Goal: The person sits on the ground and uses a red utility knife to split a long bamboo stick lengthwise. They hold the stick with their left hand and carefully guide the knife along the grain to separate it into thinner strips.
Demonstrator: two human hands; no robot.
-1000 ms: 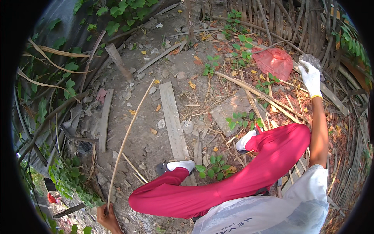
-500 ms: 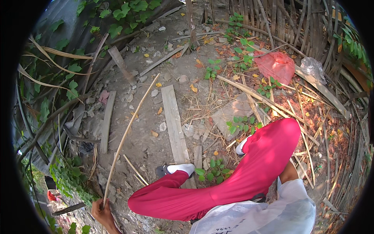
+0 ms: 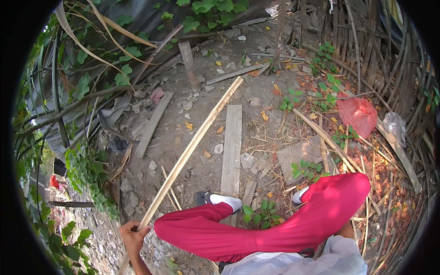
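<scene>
While the left hand keeps a closed grip round a pale strip at lower left, its free tip slants to upper centre. Open ground to its left; board just right; trousers crowd the lower end. Right grip: can't tell.

The person near me is sitting with knees bent in deep-red trousers, the left hand gripping a long pale strip that is slanting up over the dirt. A grey board is lying beyond it. Farther right, a red plastic bag is sagging near a clear one.
</scene>
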